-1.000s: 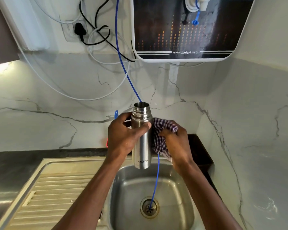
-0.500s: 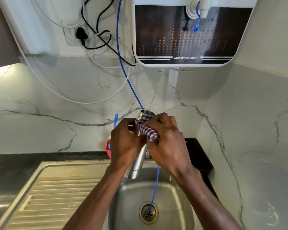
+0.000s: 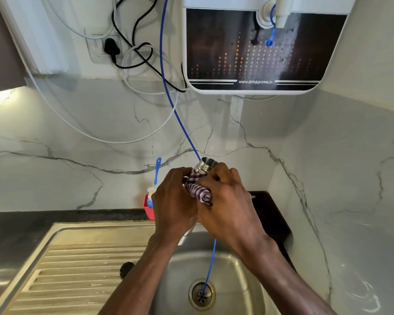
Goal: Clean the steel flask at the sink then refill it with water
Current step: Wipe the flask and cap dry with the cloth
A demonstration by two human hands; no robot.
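Drainboard: the ribbed steel tray is lying at the far left, sloping toward the basin, with a dark knob-like thing sitting near its right edge.
Wall socket: a black plug is sitting in it, high on the left, with black and white cables looping beside it.
Brush: its blue handle is standing up out of a red holder against the marble backsplash, just left of the hands.
Left hand: it is wrapping curled fingers round the body of the steel flask, holding it above the basin.
Steel flask: it is tilting with its open threaded mouth up and to the right, poking out between the two hands; most of its body is hidden by them, and only a sliver of the lower end is showing below the left hand.
Checked cloth: it is bunching against the flask's neck, between the hands.
Right hand: its fingers are curling over the cloth and pressing it onto the flask just under the mouth.
Blue tube: it is running down from the top, passing behind the flask and ending in the drain.
Sink: the steel basin is lying directly below the hands.
Water purifier: it is hanging on the wall at upper right, its white tap above and to the right of the flask.
Dark tray: it is sitting behind the right wrist.
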